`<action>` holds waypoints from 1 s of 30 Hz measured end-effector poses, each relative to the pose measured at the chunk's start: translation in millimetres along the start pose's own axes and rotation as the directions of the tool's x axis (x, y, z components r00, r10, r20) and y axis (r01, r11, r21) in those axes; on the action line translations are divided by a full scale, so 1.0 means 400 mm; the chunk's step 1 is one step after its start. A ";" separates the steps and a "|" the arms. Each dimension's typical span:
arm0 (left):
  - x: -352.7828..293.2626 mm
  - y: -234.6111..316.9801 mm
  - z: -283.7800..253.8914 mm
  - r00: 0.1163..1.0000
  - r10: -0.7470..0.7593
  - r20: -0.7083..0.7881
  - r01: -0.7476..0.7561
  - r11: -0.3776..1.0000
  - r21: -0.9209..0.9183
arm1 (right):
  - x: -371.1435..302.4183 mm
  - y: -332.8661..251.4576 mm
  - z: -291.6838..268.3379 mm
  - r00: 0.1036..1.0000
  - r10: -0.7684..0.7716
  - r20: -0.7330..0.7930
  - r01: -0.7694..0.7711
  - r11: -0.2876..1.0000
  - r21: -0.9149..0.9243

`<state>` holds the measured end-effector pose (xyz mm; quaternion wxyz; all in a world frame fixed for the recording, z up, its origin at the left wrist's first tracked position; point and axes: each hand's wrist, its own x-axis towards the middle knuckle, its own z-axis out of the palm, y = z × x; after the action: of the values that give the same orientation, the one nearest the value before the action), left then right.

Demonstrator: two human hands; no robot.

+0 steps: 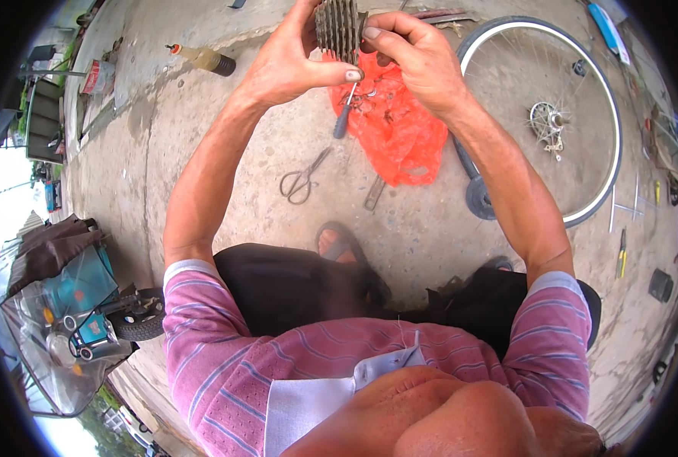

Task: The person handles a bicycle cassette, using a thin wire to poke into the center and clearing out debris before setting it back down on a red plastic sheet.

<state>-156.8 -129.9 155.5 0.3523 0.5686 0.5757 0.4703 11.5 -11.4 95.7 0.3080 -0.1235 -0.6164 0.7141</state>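
Observation:
High in the view, a dark, worn bicycle sprocket cassette (337,29) is held up between my two hands with its toothed rings edge-on. My left hand (282,70) grips it from the left, with the thumb stretched along below it. The fingers of my right hand (423,65) pinch at its right side, against a dark edge. Under the hands a red plastic bag (404,141) lies spread on the ground, with small metal parts on it. A screwdriver (343,118) rests at the bag's left edge.
Scissors (297,183) and a flat metal bar (374,193) lie on the concrete. To the right is a bicycle wheel (617,122), with pliers (622,255) beyond it. A bottle of yellowish liquid (202,59) lies at upper left. A covered vehicle (87,305) stands at far left.

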 end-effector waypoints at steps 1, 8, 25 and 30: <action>0.001 -0.007 -0.003 1.000 0.020 -0.008 -0.021 1.000 -0.019 | -0.003 -0.003 -0.001 1.000 0.000 -0.007 0.000 1.000 -0.001; 0.009 0.001 0.010 0.999 0.046 -0.027 -0.051 0.977 -0.209 | -0.004 -0.059 0.020 0.944 -0.322 -0.069 0.275 0.886 -0.373; -0.001 -0.038 -0.006 0.998 0.057 -0.032 -0.060 0.991 -0.117 | -0.021 -0.083 0.017 0.921 -0.391 0.006 0.368 0.861 -0.352; -0.011 -0.038 -0.012 0.999 0.025 -0.031 -0.029 0.994 -0.107 | -0.036 -0.127 0.012 0.897 -0.439 0.047 0.407 0.780 -0.477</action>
<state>-165.7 -133.6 142.0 0.3674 0.5496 0.5470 0.5135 34.6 -21.2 142.4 0.4406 -0.0773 -0.7734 0.4491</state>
